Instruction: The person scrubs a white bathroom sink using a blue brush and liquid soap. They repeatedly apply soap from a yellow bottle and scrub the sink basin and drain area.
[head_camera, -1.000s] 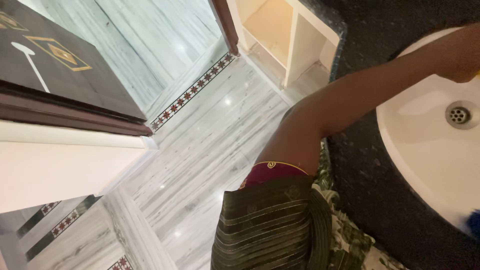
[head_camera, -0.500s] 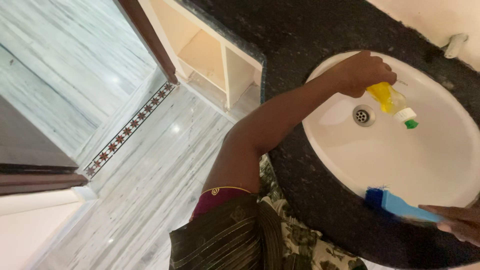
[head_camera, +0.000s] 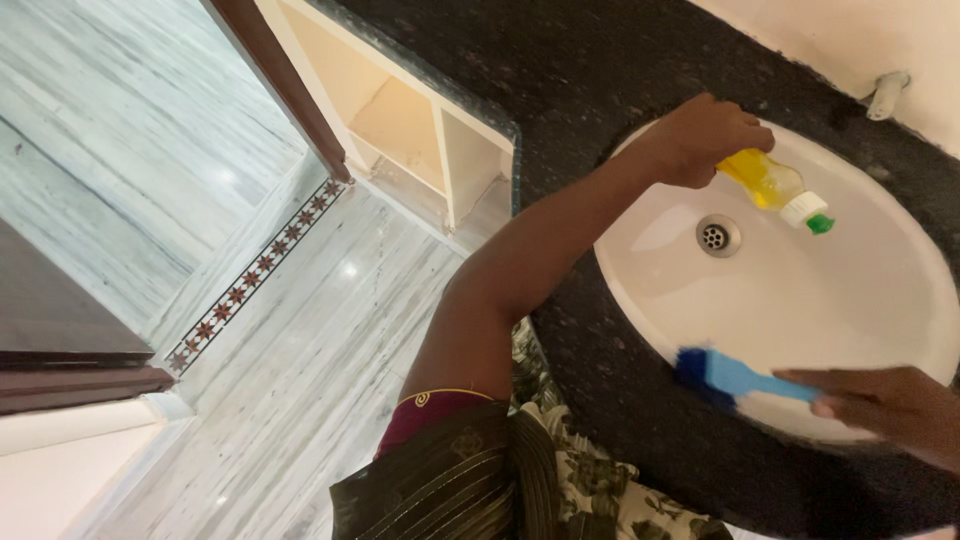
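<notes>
My left hand (head_camera: 700, 137) grips a yellow squeeze bottle (head_camera: 768, 183) with a white cap and green tip, tilted nozzle-down over a white oval sink (head_camera: 880, 270). The nozzle hangs just right of the metal drain (head_camera: 717, 236). My right hand (head_camera: 890, 405) comes in from the lower right and holds a blue brush (head_camera: 722, 373) by its handle. The dark blue bristle end lies at the sink's near rim, where the basin meets the black speckled counter (head_camera: 600, 60). My left arm stretches across the counter's edge.
Cream open shelves (head_camera: 420, 120) sit under the counter's left end. A small white fitting (head_camera: 885, 92) sticks out of the wall behind the sink. Grey-veined marble floor (head_camera: 330, 350) with a patterned border strip (head_camera: 255, 270) lies left, and dark wood furniture (head_camera: 70, 350) stands at the far left.
The view swung from the floor onto the sink, bringing both hands into sight. The brush has moved left along the sink's near rim. The bottle stays tilted over the basin.
</notes>
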